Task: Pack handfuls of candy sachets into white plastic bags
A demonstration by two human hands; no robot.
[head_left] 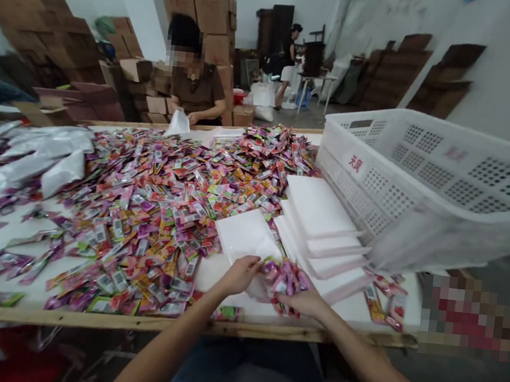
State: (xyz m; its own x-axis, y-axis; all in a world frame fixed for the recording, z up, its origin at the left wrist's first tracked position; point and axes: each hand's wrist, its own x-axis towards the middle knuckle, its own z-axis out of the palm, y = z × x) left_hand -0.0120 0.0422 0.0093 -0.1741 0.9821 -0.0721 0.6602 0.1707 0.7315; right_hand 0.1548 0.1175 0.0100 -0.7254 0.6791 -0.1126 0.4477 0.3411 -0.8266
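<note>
My left hand (242, 273) is closed on the edge of a white plastic bag (248, 236), near the table's front edge. My right hand (305, 301) is wrapped round a bunch of small colourful packets (282, 282), held at the bag's lower right side. Beyond and to the left of my hands spreads a large heap of similar packets (166, 206) in pink, purple, orange and green. A stack of flat white bags (321, 210) lies just behind my right hand.
A white perforated crate (366, 172) stands at the right. Filled-looking white bags (44, 154) lie at the left. Across the table (168, 323) a person (199, 91) handles a white bag. Cardboard boxes (213, 22) and another person (289, 61) are farther back.
</note>
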